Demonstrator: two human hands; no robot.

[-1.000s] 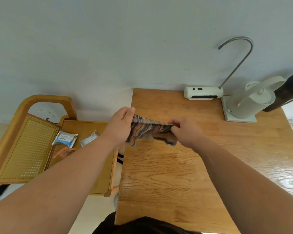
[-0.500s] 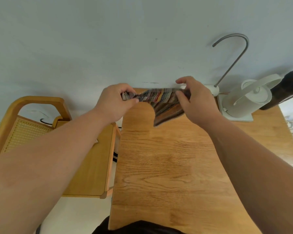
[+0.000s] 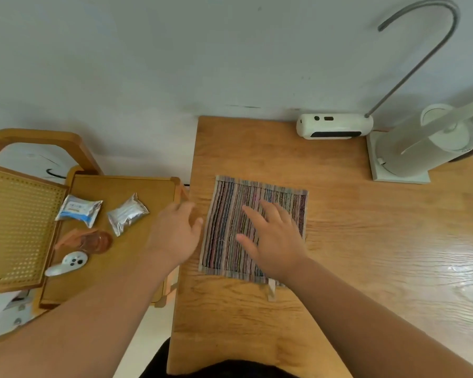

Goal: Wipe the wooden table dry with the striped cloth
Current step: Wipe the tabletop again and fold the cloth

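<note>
The striped cloth point(image 3: 230, 214) lies spread flat on the wooden table point(image 3: 352, 241), near the table's left edge. My right hand point(image 3: 273, 238) rests flat on the cloth with fingers spread and straight. My left hand point(image 3: 175, 233) hovers at the table's left edge just beside the cloth, blurred, fingers relaxed and holding nothing. A wet sheen shows on the table surface point(image 3: 453, 271) at the right.
A white water dispenser point(image 3: 335, 126) with a curved metal spout and a white kettle point(image 3: 421, 148) stand at the table's back right. Left of the table is a wooden chair point(image 3: 126, 249) carrying two foil packets point(image 3: 126, 216), a brown wrapper and a white controller point(image 3: 66, 264).
Both hands held the cloth stretched in the air; now it lies flat on the table, my right hand is on it, and my left hand has let go.
</note>
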